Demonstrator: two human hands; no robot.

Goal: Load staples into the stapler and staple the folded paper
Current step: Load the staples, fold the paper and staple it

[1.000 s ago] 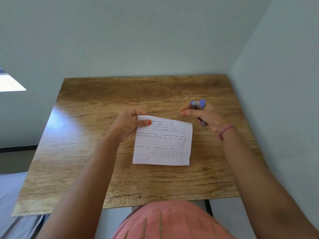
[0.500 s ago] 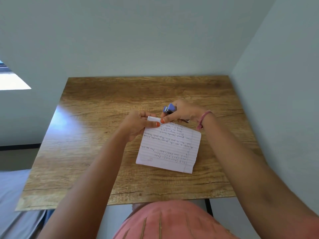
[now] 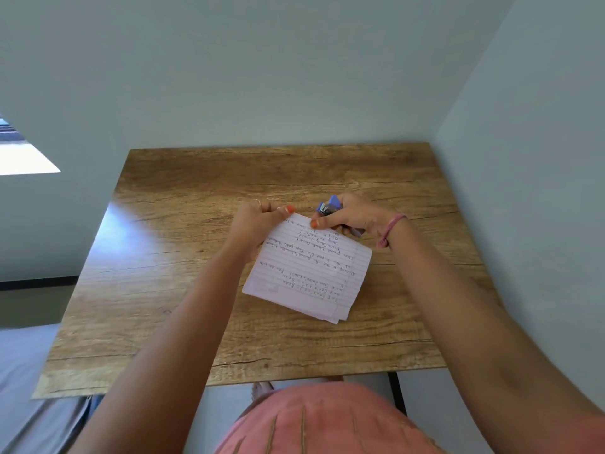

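A folded sheet of lined paper (image 3: pixel 309 270) with handwriting lies on the wooden table (image 3: pixel 183 257), turned a little clockwise. My left hand (image 3: pixel 255 224) pinches its far left corner between thumb and fingers. My right hand (image 3: pixel 352 216) holds a small blue stapler (image 3: pixel 329 206) just beyond the paper's far edge, its metal mouth pointing left toward that corner. The index fingertip of the right hand rests on the paper's far edge. Most of the stapler's body is hidden inside the fist.
The table stands in a corner, with pale walls close behind it and on its right. A bright window patch (image 3: pixel 23 158) shows at the left. My lap in a pink garment (image 3: pixel 320 424) is below the table's near edge.
My right hand has brought the stapler leftward from the table's right side to the paper's far edge. The paper has rotated clockwise and its far corner is lifted by my left hand.
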